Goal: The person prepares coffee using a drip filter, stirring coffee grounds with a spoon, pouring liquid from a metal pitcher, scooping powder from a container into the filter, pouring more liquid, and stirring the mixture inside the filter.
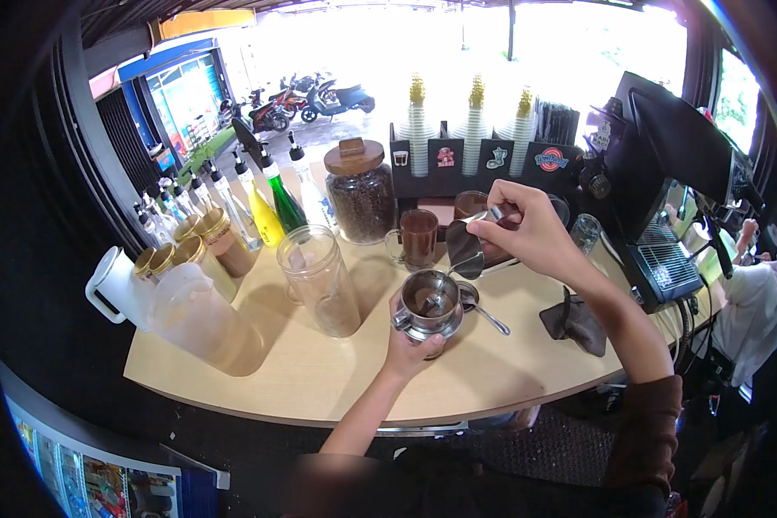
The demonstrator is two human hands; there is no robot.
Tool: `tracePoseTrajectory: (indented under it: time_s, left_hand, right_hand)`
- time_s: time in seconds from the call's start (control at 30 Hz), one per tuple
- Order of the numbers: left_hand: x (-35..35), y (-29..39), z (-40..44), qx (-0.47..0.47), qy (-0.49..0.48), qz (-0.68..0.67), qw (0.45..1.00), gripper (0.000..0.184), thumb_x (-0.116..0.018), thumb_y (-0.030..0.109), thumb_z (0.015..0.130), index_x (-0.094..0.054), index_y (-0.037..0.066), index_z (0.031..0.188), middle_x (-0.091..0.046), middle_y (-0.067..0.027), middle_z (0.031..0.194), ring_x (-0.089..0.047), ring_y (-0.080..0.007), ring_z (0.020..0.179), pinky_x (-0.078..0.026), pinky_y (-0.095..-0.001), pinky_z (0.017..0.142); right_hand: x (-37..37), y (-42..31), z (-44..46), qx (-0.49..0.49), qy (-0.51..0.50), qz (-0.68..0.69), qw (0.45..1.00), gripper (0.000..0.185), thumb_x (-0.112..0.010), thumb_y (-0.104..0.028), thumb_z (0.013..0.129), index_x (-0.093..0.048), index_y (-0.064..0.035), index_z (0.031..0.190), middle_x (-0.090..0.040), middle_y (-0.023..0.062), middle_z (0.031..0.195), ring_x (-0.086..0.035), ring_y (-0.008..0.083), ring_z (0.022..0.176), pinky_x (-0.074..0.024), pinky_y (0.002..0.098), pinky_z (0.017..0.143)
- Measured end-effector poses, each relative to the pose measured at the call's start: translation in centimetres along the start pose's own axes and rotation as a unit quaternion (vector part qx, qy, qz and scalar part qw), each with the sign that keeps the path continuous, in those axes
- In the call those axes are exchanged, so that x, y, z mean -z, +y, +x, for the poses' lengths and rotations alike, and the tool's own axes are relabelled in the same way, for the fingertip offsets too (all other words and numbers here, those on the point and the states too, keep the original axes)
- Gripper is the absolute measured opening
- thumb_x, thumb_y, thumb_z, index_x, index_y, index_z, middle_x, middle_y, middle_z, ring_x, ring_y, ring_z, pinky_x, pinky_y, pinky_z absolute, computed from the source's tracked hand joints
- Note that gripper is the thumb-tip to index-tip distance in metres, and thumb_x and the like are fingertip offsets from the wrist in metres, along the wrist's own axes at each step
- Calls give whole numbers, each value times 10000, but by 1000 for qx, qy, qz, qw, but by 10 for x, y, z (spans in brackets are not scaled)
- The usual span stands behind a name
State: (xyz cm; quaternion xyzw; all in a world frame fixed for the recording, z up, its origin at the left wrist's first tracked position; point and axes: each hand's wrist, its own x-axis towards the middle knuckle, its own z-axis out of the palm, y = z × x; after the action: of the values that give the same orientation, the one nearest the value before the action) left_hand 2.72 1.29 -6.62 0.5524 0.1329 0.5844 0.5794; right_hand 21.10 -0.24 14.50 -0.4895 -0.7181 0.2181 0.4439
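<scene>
My left hand (410, 352) is wrapped around the base of a metal drip coffee filter (403, 321), keeping it upright over the table. What the filter rests on is mostly hidden by my fingers. Above and to the right, my right hand (527, 226) grips the handle of a small metal pitcher (467, 250). The pitcher is tilted, its spout over the filter's open top, and a thin stream appears to run down into it. Dark contents show inside the filter. Just right of it lies a metal spoon (494, 320), beside a small round metal piece (469, 295).
A tall clear jug (324, 285) and large pitcher (200, 321) stand left, near several pump bottles (286, 205). Behind are a bean jar (360, 203) and a brown-filled glass mug (419, 239). A dark cloth (576, 325), coffee machine (665, 259) and another person (751, 319) are right.
</scene>
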Motion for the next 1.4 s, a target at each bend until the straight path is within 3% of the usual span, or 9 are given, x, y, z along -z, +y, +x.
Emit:
tracePoseTrajectory:
  time_s: [0.03, 0.37, 0.47, 0.63, 0.77, 0.87, 1.13, 1.27, 1.4]
  left_hand:
    - [1, -1, 0, 6, 1, -2, 1000, 963, -818, 289, 677, -207, 47, 1381, -421, -144, 1311, -444, -245, 1249, -386, -383, 1046]
    - [2, 0, 0, 6, 0, 7, 1000, 964, -815, 280, 675, -209, 41, 1386, -429, -146, 1306, -450, -240, 1242, -382, -375, 1047]
    - [4, -4, -1, 11, -4, 11, 1000, 975, -817, 292, 679, -201, 39, 1391, -419, -150, 1316, -443, -242, 1249, -374, -379, 1054]
    - [5, -6, -1, -1, -1, 25, 1000, 977, -810, 321, 688, -199, 37, 1395, -395, -148, 1336, -432, -243, 1259, -367, -382, 1060]
    - [6, -5, -1, 4, -4, 35, 999, 972, -805, 323, 689, -203, 36, 1396, -399, -147, 1333, -430, -243, 1261, -363, -382, 1063]
    - [6, -5, -1, 7, -2, 39, 999, 973, -805, 315, 684, -204, 36, 1396, -407, -147, 1327, -438, -243, 1252, -370, -381, 1058]
    - [7, -9, -2, 13, 6, 32, 999, 962, -806, 311, 682, -215, 33, 1388, -418, -148, 1319, -447, -243, 1242, -381, -382, 1050]
    - [5, -7, -2, 13, 13, 25, 1000, 969, -811, 312, 677, -217, 31, 1389, -418, -149, 1319, -447, -245, 1240, -377, -386, 1052]
    - [6, -9, -2, 1, 16, 40, 999, 979, -811, 311, 673, -211, 30, 1393, -416, -150, 1319, -446, -247, 1238, -373, -384, 1048]
  right_hand:
    - [-2, 1, 1, 4, 11, 8, 1000, 312, -736, -107, 791, -452, 2, 722, -426, 8, 620, -401, 45, 584, -369, 250, 473]
    - [-12, -1, 10, 37, 15, -7, 999, 325, -744, -134, 775, -455, 2, 716, -412, 29, 588, -381, 68, 568, -340, 271, 477]
    - [-11, -7, 7, 26, 8, -15, 1000, 324, -744, -141, 785, -458, -5, 717, -433, 5, 602, -391, 48, 575, -336, 260, 474]
    - [-10, 2, 3, 2, 3, 125, 992, 286, -726, -116, 827, -463, -38, 746, -458, -62, 649, -420, -4, 603, -361, 181, 483]
    - [-2, 13, 1, 7, -1, 70, 998, 275, -721, -97, 831, -462, -54, 750, -466, -62, 652, -460, -18, 633, -376, 150, 502]
    - [-1, 21, -1, -37, 11, 161, 986, 278, -728, -103, 828, -465, -67, 748, -502, -53, 658, -502, -18, 636, -380, 146, 499]
    - [5, 48, -15, -84, 84, 290, 950, 247, -699, -92, 850, -475, -93, 745, -549, -33, 678, -521, 18, 599, -396, 170, 508]
    - [8, 95, -31, -81, 128, 284, 947, 243, -686, -89, 854, -474, -104, 737, -549, -23, 696, -517, 35, 644, -398, 198, 572]
    - [6, 149, -52, -143, 185, 347, 908, 221, -647, -83, 869, -477, -109, 732, -503, -35, 682, -443, 51, 615, -372, 229, 596]
